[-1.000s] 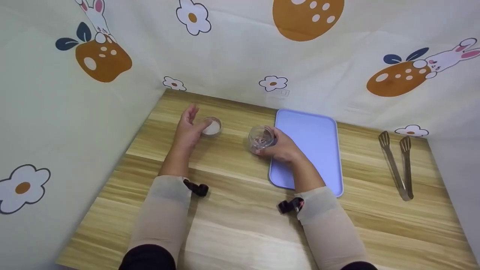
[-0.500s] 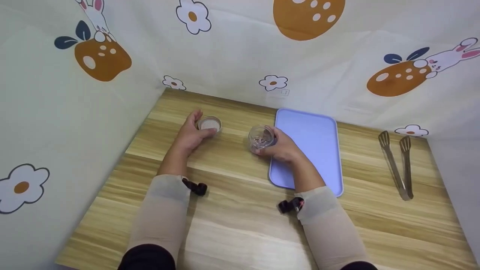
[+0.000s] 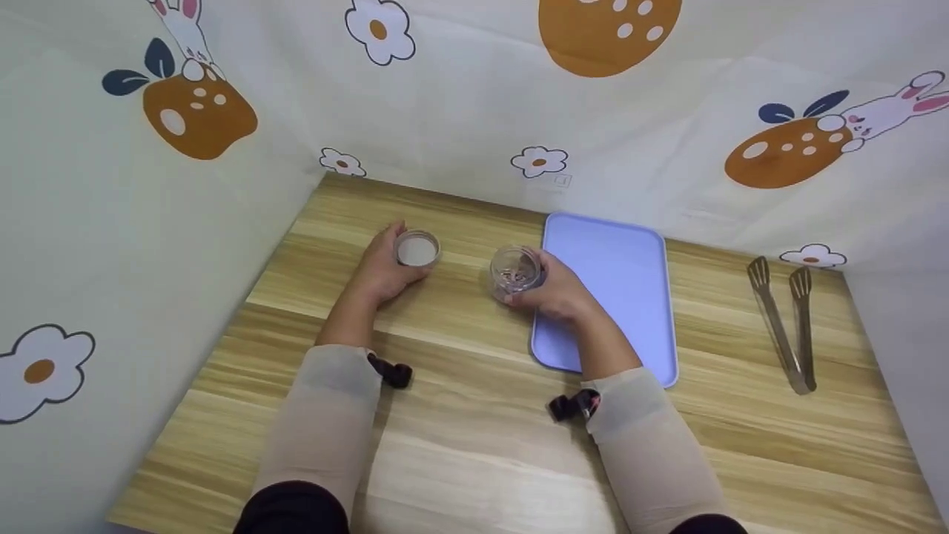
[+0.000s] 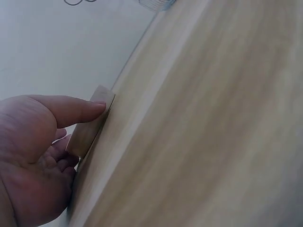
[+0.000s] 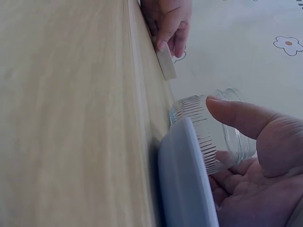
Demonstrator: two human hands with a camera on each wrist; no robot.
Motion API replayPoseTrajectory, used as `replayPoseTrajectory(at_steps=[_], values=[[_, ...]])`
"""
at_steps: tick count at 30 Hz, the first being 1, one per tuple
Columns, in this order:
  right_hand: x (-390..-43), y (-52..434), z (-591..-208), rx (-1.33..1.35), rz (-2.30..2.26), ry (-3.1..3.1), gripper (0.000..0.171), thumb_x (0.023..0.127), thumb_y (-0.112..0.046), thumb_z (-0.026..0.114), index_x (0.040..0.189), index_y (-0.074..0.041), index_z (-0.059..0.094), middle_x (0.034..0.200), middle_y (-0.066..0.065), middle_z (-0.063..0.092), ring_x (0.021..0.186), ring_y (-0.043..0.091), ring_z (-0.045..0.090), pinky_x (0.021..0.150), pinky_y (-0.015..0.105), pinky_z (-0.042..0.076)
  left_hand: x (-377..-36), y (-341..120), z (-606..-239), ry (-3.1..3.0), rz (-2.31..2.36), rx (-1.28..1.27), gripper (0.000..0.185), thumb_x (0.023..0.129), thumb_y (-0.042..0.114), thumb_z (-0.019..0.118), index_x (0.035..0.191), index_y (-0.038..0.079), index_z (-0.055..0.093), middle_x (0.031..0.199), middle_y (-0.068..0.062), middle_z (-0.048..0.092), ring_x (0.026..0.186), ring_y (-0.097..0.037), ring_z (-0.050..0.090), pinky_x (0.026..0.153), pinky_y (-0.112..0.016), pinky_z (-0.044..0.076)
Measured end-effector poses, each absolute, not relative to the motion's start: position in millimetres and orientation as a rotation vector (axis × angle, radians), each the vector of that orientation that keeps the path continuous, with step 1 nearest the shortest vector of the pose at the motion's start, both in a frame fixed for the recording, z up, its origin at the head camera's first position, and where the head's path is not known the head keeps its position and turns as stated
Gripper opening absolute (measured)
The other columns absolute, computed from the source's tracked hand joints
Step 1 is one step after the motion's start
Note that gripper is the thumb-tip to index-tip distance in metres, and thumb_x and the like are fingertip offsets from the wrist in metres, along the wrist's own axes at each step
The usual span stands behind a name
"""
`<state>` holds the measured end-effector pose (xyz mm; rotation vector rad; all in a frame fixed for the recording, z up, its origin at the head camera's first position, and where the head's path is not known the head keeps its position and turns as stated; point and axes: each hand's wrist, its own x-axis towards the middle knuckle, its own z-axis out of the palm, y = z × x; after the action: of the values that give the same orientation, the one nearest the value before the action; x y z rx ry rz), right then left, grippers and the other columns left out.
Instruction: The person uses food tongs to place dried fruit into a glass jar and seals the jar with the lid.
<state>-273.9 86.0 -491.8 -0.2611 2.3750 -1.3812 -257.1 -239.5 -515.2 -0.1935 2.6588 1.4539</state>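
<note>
The jar (image 3: 515, 271), clear, ridged and probably light but slippery, stands on the counter (image 3: 460, 445) clasped by the right hand's (image 3: 557, 291) curled fingers; best gripped around its wall. The left hand (image 3: 385, 268) pinches the lid (image 3: 417, 248).

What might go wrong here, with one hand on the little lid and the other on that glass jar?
The open jar, gripped by the right hand, stands at the lilac tray's edge; a nudge against that rim might tip it and spill the small bits inside. The left hand pinches the lid only by its rim, so it may slip.
</note>
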Motion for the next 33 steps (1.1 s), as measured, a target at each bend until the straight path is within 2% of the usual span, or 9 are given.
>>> replayPoseTrajectory(at_steps=[9,15,21,26,33], values=[[-272.4,87.9,-488.4,-0.276,-1.383,2.412,0.103,0.075,-0.023,0.097,0.162,-0.013,0.043,0.154,0.012,0.059,0.148,0.031,0.049,0.132,0.048,0.029,-256.8,-231.5,-509.2,2.652,1.572,-0.213,0.111,0.084,0.021,0.092,0.171,0.017,0.023,0.173,-0.012,0.036,0.163,-0.033,0.030,0.136,-0.053,0.023],[-271.2,90.1,-483.2,-0.260,-1.474,2.405,0.100,0.075,-0.021,0.095,0.160,-0.009,0.045,0.154,0.015,0.059,0.148,0.032,0.049,0.131,0.048,0.032,-256.8,-224.6,-504.9,2.614,1.723,-0.143,0.110,0.080,0.020,0.094,0.168,0.013,0.030,0.172,-0.010,0.040,0.161,-0.029,0.034,0.136,-0.047,0.025],[-265.1,88.0,-471.3,-0.184,-1.634,2.336,0.098,0.072,-0.015,0.096,0.157,-0.009,0.048,0.151,0.013,0.059,0.147,0.031,0.048,0.126,0.048,0.038,-254.6,-216.3,-495.4,2.467,1.989,-0.037,0.102,0.080,0.014,0.093,0.164,0.008,0.036,0.166,-0.010,0.046,0.156,-0.025,0.043,0.134,-0.038,0.031],[-259.0,84.0,-459.7,-0.174,-1.648,2.350,0.099,0.072,-0.015,0.096,0.157,-0.009,0.047,0.152,0.015,0.058,0.143,0.032,0.052,0.122,0.046,0.044,-249.1,-207.2,-482.2,2.391,2.083,0.044,0.099,0.079,0.009,0.093,0.162,0.010,0.039,0.166,-0.008,0.046,0.157,-0.020,0.041,0.135,-0.033,0.027],[-249.4,81.5,-446.4,-0.254,-1.752,2.332,0.095,0.071,-0.011,0.095,0.153,-0.005,0.047,0.148,0.018,0.058,0.134,0.029,0.055,0.118,0.043,0.045,-241.9,-194.7,-465.7,2.384,2.099,0.195,0.100,0.075,0.005,0.093,0.160,0.016,0.041,0.165,-0.007,0.047,0.155,-0.020,0.043,0.134,-0.039,0.030]])
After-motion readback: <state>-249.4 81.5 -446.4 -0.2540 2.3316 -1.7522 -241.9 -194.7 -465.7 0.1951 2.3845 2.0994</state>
